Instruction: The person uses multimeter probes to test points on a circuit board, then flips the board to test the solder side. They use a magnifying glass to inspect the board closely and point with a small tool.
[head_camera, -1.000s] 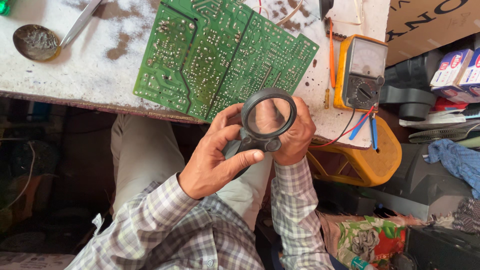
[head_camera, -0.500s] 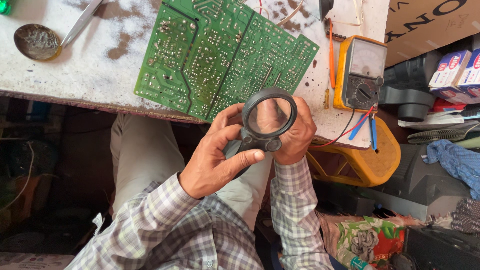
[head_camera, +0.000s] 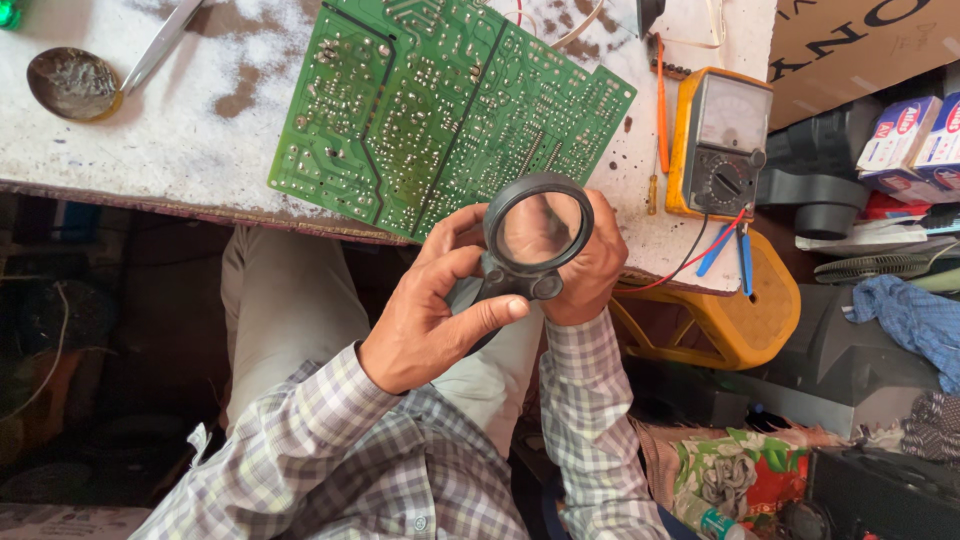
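Both hands (head_camera: 500, 300) on magnifier (head_camera: 535, 232) (table-edge)

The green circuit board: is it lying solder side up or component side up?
Solder side up: the circuit board shows only silver solder dots and traces, no parts, lying flat on the white table.

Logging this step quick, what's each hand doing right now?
Left hand: closed on the black magnifying glass at its handle.
Right hand: curled around the magnifying glass rim, steadying it.

Both forearms bent inward, hands meeting mid-frame. L hand (head_camera: 430, 320) curled, thumb stretched out. R hand (head_camera: 585, 275) cupped, fingers wrapped.
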